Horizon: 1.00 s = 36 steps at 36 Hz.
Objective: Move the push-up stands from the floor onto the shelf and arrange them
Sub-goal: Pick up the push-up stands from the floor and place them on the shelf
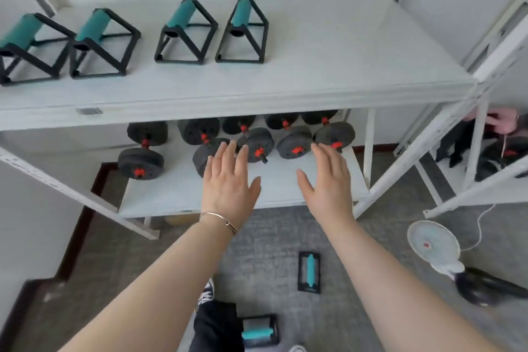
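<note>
Both hands, left hand (228, 180) and right hand (325, 180), hung spread and empty mid-frame; two stands (309, 271) (258, 330) waited at the bottom, needing a reach down.

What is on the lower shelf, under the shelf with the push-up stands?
Black dumbbells with red collars lie on the lower shelf. The upper shelf covers their far ends, and the left hand hides part of one, so an exact count is uncertain.

I see four teal-gripped black triangular push-up stands (137, 37) in a row on the white metal shelf (314, 66), toward 11 o'clock. Black plate dumbbells (237, 143) sit on the tier beneath. Two more stands (309, 272) lie on the grey carpet (357, 251) at 6 o'clock, a white fan (434, 246) at 4 o'clock.
</note>
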Motion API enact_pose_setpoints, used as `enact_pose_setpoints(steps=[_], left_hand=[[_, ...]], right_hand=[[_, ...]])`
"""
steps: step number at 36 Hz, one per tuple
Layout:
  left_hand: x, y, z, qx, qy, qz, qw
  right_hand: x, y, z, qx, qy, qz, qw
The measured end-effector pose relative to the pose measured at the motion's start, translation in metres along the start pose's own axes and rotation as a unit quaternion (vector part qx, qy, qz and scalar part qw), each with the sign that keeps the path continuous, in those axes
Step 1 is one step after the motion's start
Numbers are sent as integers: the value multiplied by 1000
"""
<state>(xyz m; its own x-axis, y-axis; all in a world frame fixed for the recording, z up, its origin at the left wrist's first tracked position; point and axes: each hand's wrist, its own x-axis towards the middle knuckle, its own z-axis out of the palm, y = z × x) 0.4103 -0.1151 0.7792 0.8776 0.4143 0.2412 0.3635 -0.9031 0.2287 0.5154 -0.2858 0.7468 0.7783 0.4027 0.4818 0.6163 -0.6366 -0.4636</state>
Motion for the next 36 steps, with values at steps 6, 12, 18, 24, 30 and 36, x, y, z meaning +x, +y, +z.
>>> enact_pose_setpoints(steps=[6,12,18,24,30,36], left_hand=[[-91,-7,71,27,-175,-23,984],[-170,-41,165,74,-357,-49,930],[-224,-91,271,107,-440,-28,891],[-271,-127,403,82,-504,13,860],[-334,-150,536,68,-556,30,828],[-396,-162,631,81,-589,49,803]], right_hand=[[-118,41,32,-19,-125,66,990],[-238,75,95,-22,-241,158,957],[-335,99,165,-55,-341,192,919],[-422,134,258,-58,-401,236,883],[-503,178,354,-48,-426,299,853],[-577,219,413,-58,-448,368,813]])
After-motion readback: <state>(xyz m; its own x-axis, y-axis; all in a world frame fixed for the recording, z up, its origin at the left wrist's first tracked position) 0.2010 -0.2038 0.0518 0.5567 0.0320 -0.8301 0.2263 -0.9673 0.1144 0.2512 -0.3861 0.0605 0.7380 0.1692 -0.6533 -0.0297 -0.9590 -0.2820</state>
